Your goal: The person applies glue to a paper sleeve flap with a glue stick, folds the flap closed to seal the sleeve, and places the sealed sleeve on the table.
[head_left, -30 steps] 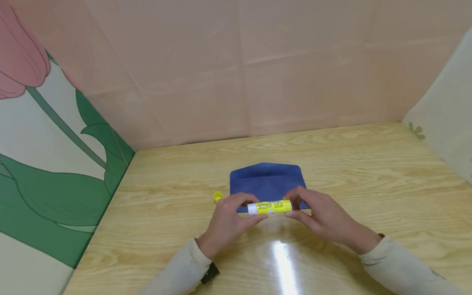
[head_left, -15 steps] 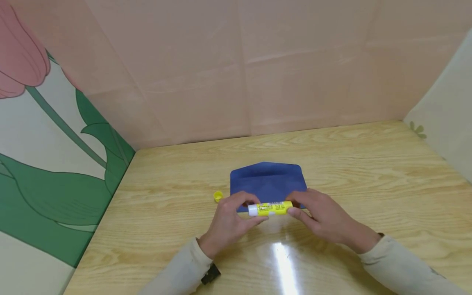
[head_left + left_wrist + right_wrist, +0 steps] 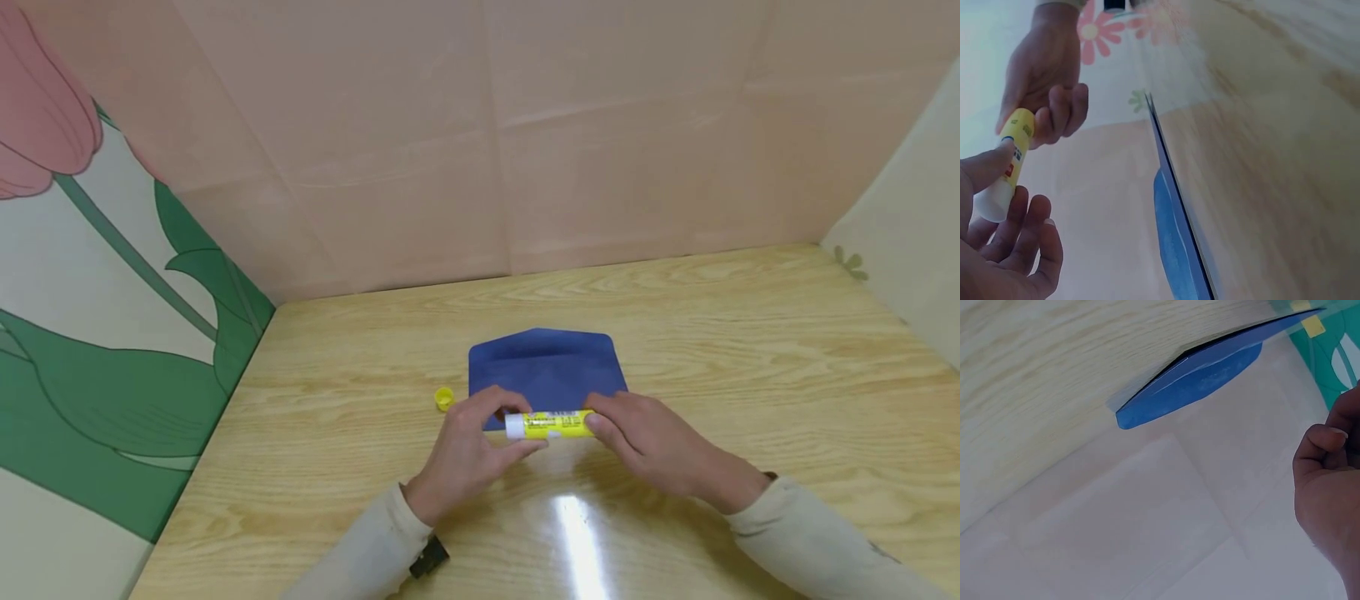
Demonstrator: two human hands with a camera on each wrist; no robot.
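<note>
Glue stick: up off the wood we have it (image 3: 555, 423), lying nearly level in our head view, across the blue envelope's near edge.
Left hand: here we see it (image 3: 467, 446), thumb and fingers narrow round the white end.
Right hand: this one (image 3: 660, 442) pinches the yellow end, and we get both hands sharing the stick.
Blue envelope: flat on the table (image 3: 315, 467), we find it (image 3: 543, 375) with a wide band of wood between its peaked far edge and the pink wall (image 3: 375, 167).
Yellow cap: we spot it (image 3: 444, 399) just left of the envelope, apart from it, near the left knuckles.
Side room: broad wood grain gives us width beyond both hands.
</note>
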